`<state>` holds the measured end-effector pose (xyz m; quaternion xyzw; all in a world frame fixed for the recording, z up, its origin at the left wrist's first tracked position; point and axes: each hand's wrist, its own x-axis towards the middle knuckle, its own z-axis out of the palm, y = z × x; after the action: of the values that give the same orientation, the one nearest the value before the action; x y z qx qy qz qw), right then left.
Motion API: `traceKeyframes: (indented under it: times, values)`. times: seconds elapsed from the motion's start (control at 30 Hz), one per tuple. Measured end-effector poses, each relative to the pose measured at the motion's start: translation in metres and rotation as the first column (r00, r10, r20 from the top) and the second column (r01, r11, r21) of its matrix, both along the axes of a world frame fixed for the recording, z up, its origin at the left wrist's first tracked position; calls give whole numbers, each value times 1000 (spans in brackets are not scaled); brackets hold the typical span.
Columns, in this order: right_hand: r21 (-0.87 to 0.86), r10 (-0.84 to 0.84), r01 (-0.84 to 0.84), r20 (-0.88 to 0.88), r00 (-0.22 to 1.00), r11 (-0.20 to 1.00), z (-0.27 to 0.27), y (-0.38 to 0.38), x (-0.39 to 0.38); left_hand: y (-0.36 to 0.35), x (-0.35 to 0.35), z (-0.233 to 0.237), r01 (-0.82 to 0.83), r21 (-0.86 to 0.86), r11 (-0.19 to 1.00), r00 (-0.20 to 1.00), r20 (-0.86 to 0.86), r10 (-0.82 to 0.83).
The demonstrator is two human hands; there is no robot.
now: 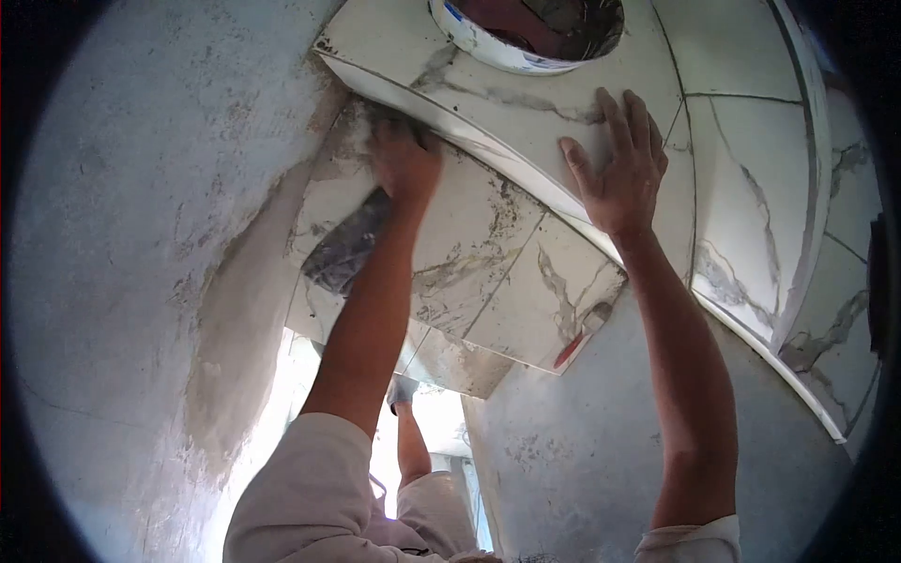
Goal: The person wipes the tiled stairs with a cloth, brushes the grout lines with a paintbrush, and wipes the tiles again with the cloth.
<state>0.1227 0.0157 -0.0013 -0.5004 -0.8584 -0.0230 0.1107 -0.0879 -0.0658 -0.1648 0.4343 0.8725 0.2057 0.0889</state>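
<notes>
My right hand lies with spread fingers on the upper marble-patterned stair tile, near its front edge. Lower down, my left hand reaches under that edge to the back of the step below, close to the wall corner. Its fingers are blurred and in shadow, so I cannot tell whether they hold anything. Beside my left forearm, a dark grey, dusty piece that looks like cloth rests on the lower tread, partly hidden by the arm. Dark crumbs and smears mark this tread.
A white bucket with dark residue inside stands on the upper tile. A red-handled tool lies at the lower tread's right end. A rough plastered wall rises at left. More tiled steps curve away at right. My foot shows below.
</notes>
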Motion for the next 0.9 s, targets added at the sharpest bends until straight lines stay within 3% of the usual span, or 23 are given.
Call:
traceKeyframes:
  times: [0.07, 0.1, 0.13, 0.2, 0.23, 0.27, 0.33, 0.4, 0.43, 0.5, 0.57, 0.6, 0.67, 0.7, 0.73, 0.8, 0.83, 0.9]
  values:
    - [10, -10, 10, -5, 1000, 1000, 1, -1, -2, -19, 42, -26, 188, -31, 982, 978, -85, -190]
    - [9, -14, 14, -1, 1000, 1000, 1, 0, -1, -29, 63, -6, 358, -142, 923, 930, 148, -337]
    - [-1, -15, 15, 7, 1000, 1000, 2, -3, -1, -41, 72, 8, 446, -76, 892, 872, 261, -414]
    - [7, -9, 9, -9, 1000, 1000, 0, -2, -2, -55, 69, -22, 238, -13, 971, 967, -85, -239]
    - [15, -13, 13, -13, 1000, 1000, -1, -3, 0, -48, 45, -20, 142, 48, 989, 981, -136, -134]
    - [14, -22, 22, -9, 1000, 1000, 0, -3, 2, -38, 10, -20, 46, 107, 993, 984, -174, -26]
    - [11, -11, 11, -13, 1000, 1000, 1, -3, 0, -10, -57, -31, -76, -148, 986, 997, -17, 74]
    - [3, -21, 21, -18, 1000, 1000, 1, -4, 0, 13, -72, -32, 116, 104, 988, 920, -385, -67]
    - [7, -16, 16, -20, 1000, 1000, 2, -3, 0, 17, -68, -30, 124, 103, 987, 918, -388, -75]
    - [5, -23, 23, -20, 1000, 1000, 2, -3, 0, 20, -47, -29, 74, -163, 984, 974, -200, -106]
    - [4, -23, 23, -27, 999, 1000, 1, -3, -3, 14, -17, -23, 189, -358, 914, 962, -118, -246]
    - [6, -24, 24, -8, 1000, 1000, 1, -4, -3, 6, 4, -16, 186, -367, 911, 962, -121, -245]
    - [20, -20, 20, 17, 1000, 1000, 2, -2, -2, -4, 51, 2, 187, -213, 959, 956, -186, -228]
    - [21, -23, 22, 11, 1000, 1000, 0, -3, -2, -7, 62, 12, 284, -350, 893, 949, -34, -315]
    - [24, -24, 24, 6, 1000, 999, -1, -3, -1, -14, 74, 17, 282, -347, 895, 950, -29, -310]
    - [20, -18, 18, 9, 1000, 1000, -1, -3, -1, -27, 84, 24, 478, -293, 828, 879, 158, -451]
    - [23, -14, 14, 9, 1000, 1000, 0, -2, -3, -33, 79, 8, 477, -288, 830, 879, 156, -451]
    - [8, -20, 20, 2, 1000, 1000, 3, -1, -5, -43, 54, -33, 406, -208, 890, 890, -128, -437]
